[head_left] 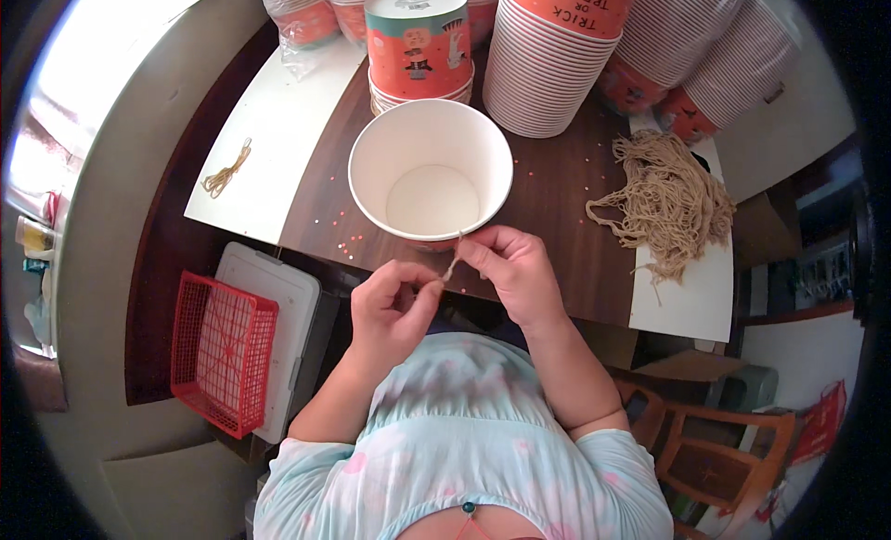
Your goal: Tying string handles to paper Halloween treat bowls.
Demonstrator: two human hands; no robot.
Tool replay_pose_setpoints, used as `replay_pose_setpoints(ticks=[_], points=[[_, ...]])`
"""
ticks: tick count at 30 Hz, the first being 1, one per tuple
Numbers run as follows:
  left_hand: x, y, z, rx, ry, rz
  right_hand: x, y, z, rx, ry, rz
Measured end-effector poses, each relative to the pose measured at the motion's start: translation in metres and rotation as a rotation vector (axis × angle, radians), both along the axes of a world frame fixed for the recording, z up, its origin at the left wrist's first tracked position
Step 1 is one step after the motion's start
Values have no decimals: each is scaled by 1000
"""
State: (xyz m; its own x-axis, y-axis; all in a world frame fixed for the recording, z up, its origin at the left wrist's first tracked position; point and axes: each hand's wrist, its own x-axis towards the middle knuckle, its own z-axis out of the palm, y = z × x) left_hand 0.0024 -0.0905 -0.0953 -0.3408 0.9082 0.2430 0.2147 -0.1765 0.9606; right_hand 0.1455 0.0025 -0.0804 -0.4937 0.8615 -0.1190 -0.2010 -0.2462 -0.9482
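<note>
A large white-lined paper bucket (431, 173) stands open-mouthed at the near edge of the brown table. Just in front of its rim, both hands pinch one short piece of tan twine (452, 265). My left hand (394, 308) grips its lower end between thumb and fingertips. Higher up, against the bucket's front rim, my right hand (509, 266) pinches the other end, with a tip poking up past the fingers. Whether the twine passes through the bucket wall is hidden by the fingers.
Behind stand an upturned orange bucket (418, 52), a tall bucket stack (548, 76) and bagged stacks (682, 39). A heap of tan twine (670, 201) lies at right, a small string bundle (225, 171) at left. Orange paper dots dot the table (320, 192). A red basket (225, 354) sits lower left.
</note>
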Motion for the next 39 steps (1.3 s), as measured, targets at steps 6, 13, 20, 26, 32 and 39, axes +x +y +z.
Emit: replay_pose_setpoints(ticks=[6, 13, 20, 26, 32, 39], points=[[13, 11, 15, -50, -237, -104, 3, 1, -3, 65, -132, 18], [10, 15, 0, -116, -29, -10, 2, -1, -1, 245, -251, -91], [4, -2, 10, -262, -308, -164, 8, 3, -1, 500, -339, -181], [-2, -26, 22, -291, -247, -279, 28, -13, 12, 1323, -581, -294], [0, -26, 53, -165, 31, -385, 10, -5, 7, 1603, -280, -178], [0, -25, 92, 61, 68, -876, 8, 19, 6, 1386, -251, -148]])
